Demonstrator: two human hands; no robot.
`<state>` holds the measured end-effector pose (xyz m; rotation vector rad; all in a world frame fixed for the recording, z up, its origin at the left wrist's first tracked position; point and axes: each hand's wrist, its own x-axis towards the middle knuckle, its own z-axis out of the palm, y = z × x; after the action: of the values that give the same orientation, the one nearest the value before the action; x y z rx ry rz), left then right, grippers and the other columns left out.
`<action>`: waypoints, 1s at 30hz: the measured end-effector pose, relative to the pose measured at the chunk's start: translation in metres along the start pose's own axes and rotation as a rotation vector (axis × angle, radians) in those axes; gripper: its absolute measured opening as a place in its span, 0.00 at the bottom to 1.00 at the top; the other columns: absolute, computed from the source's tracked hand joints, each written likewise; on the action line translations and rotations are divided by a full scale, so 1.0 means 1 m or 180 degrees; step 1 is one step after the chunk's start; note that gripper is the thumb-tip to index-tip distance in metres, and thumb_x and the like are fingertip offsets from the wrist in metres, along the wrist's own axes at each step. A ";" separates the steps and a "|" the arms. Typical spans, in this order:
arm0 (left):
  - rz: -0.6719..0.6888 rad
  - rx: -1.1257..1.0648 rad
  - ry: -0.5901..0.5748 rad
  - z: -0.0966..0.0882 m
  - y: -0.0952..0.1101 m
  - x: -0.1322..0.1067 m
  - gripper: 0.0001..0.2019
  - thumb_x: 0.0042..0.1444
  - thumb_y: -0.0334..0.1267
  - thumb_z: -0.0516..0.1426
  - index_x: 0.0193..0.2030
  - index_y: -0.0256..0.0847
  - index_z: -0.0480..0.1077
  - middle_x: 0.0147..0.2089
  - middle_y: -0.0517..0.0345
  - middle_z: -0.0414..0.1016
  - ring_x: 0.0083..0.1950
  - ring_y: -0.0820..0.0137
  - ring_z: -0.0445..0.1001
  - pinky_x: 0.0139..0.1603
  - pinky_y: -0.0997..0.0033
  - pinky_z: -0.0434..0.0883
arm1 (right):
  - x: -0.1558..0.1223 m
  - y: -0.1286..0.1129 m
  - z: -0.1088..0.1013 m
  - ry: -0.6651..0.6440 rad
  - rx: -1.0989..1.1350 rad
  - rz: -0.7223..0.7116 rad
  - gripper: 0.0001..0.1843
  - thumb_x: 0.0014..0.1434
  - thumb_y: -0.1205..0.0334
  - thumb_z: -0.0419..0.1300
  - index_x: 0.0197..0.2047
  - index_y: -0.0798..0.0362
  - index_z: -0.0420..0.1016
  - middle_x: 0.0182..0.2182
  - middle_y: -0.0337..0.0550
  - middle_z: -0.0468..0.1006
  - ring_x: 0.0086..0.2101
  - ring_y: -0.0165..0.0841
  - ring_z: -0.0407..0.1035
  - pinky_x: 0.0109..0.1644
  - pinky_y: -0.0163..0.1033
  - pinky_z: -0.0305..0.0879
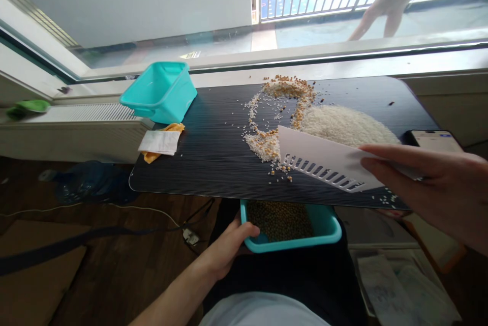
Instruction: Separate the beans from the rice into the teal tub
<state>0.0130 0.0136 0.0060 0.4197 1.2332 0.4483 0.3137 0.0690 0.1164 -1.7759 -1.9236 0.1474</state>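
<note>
My right hand (430,178) is closed around one end of a white slotted plastic scraper (324,155). The scraper's far edge touches a small pile of rice mixed with yellow beans (267,145) on the dark tabletop (213,158). My left hand (224,247) grips the left rim of a teal tub (320,239) below the table's front edge, over my lap. Small brownish-green beans (282,220) cover much of the tub's bottom. Behind the scraper lies a large heap of white rice (346,123). A curved trail of yellow beans and rice (292,89) runs near the back edge.
A second teal tub (156,94) stands at the table's back left corner. In front of it lies a white tissue on an orange cloth (162,142). A phone (434,139) sits at the right edge. Behind the table is a window (213,21) with an arm visible in its glass.
</note>
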 end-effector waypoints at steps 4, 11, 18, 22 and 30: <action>-0.0004 0.0083 0.0023 -0.001 -0.001 0.002 0.16 0.47 0.40 0.60 0.44 0.40 0.67 0.35 0.61 0.71 0.40 0.68 0.70 0.41 0.68 0.69 | -0.004 0.010 0.000 -0.0063 -0.0038 0.0028 0.20 0.56 0.44 0.56 0.43 0.40 0.84 0.24 0.34 0.81 0.13 0.26 0.61 0.19 0.35 0.60; -0.0011 0.0117 0.0030 -0.002 -0.003 0.002 0.18 0.46 0.41 0.60 0.44 0.40 0.67 0.36 0.61 0.72 0.40 0.68 0.70 0.42 0.68 0.69 | -0.007 0.015 0.001 -0.0007 0.0144 -0.0138 0.20 0.57 0.41 0.56 0.43 0.40 0.84 0.18 0.32 0.77 0.13 0.27 0.62 0.17 0.34 0.60; 0.0018 0.0076 -0.0003 -0.002 -0.003 0.001 0.19 0.48 0.39 0.60 0.48 0.40 0.69 0.38 0.59 0.74 0.41 0.67 0.71 0.42 0.67 0.70 | 0.001 -0.008 0.003 -0.0139 0.0327 -0.0109 0.14 0.56 0.48 0.59 0.38 0.41 0.84 0.31 0.37 0.85 0.30 0.35 0.78 0.28 0.36 0.72; 0.0032 -0.0006 -0.0038 -0.003 -0.004 0.002 0.20 0.48 0.39 0.60 0.49 0.39 0.70 0.40 0.57 0.76 0.43 0.66 0.72 0.45 0.65 0.71 | -0.002 -0.003 0.002 -0.0167 0.0358 -0.0341 0.16 0.58 0.46 0.58 0.39 0.41 0.84 0.28 0.35 0.84 0.18 0.28 0.70 0.19 0.32 0.64; 0.0034 0.0001 -0.0092 -0.003 -0.003 0.001 0.21 0.49 0.39 0.59 0.52 0.40 0.70 0.42 0.56 0.76 0.44 0.65 0.72 0.46 0.65 0.71 | -0.013 0.010 -0.001 -0.0196 0.0190 -0.0315 0.16 0.59 0.45 0.57 0.42 0.40 0.84 0.30 0.35 0.84 0.18 0.27 0.70 0.20 0.31 0.65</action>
<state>0.0104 0.0119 0.0032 0.4319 1.2036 0.4498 0.3233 0.0575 0.1097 -1.6516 -2.0246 0.2249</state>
